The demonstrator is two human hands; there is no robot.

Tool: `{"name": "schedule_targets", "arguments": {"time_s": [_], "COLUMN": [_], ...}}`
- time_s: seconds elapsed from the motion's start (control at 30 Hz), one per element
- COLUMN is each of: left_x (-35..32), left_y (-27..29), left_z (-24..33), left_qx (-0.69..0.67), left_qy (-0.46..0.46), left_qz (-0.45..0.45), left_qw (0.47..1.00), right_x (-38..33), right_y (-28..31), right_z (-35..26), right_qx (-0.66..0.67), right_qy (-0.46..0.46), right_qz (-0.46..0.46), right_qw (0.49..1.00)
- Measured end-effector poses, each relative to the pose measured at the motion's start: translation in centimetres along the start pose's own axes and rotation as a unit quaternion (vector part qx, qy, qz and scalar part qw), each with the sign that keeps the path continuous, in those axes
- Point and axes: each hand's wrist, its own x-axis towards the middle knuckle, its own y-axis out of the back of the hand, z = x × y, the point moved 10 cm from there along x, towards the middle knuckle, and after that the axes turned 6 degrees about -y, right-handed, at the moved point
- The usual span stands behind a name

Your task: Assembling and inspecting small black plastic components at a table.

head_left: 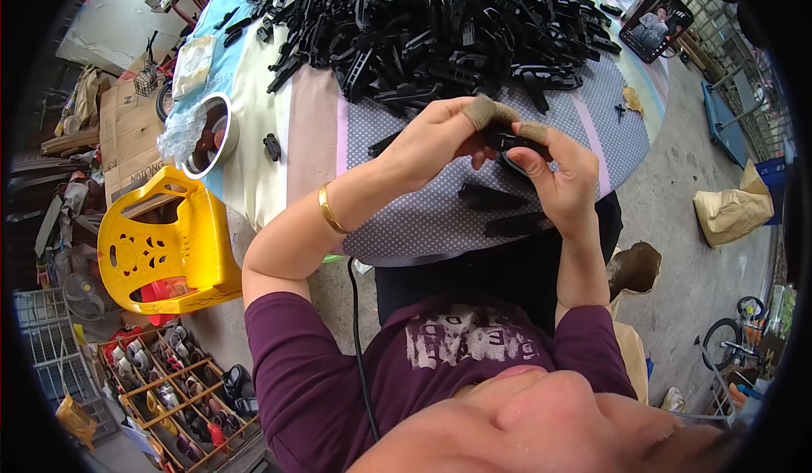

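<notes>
My left hand [440, 139] and my right hand [562, 173] meet over the table's near side, closed on one small black plastic part [506, 141]. Tan wraps cover some of my fingers, and they hide much of the part. Just below my hands, two dark pieces [491, 197] lie side by side on the dotted cloth; what they are I cannot tell. Beyond my hands rises a large heap of black plastic parts [440, 24]. Another black piece [385, 143] shows partly beside my left wrist.
The cloth-covered table [313, 126] carries a metal bowl [227, 147] with a plastic bag, a lone black part [271, 147] and a phone-like screen [656, 23]. A yellow chair [216, 249] stands left, a shoe rack [182, 388] lower left, a paper sack [727, 211] right.
</notes>
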Motion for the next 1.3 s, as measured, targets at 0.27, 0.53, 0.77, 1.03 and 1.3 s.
{"name": "schedule_targets", "arguments": {"time_s": [0.27, 0.53, 0.77, 1.03, 1.3], "left_x": [-0.2, -1.6, -2.3, -1.6, -2.1], "left_y": [-0.3, -1.8, -2.2, -2.7, 3.3], "left_z": [1.7, 4.9, 5.5, 5.3, 8.9], "left_qx": [0.097, 0.313, 0.356, 0.355, 0.621], "left_qy": [-0.074, -0.244, -0.306, -0.29, -0.207], "left_qz": [-0.019, 0.001, 0.01, -0.038, 0.127], "left_qw": [0.992, 0.918, 0.883, 0.888, 0.745], "right_x": [0.0, 1.1, -0.1, 0.3, -0.4], "right_y": [-0.5, 1.4, 0.3, 0.1, -3.1], "right_z": [-1.2, -0.3, -0.2, 1.0, 1.4], "right_qx": [-0.099, -0.005, -0.05, -0.038, -0.066], "right_qy": [0.062, 0.001, -0.005, 0.012, -0.012], "right_qz": [0.004, -0.039, -0.088, -0.097, -0.326], "right_qw": [0.993, 0.999, 0.995, 0.994, 0.943]}}
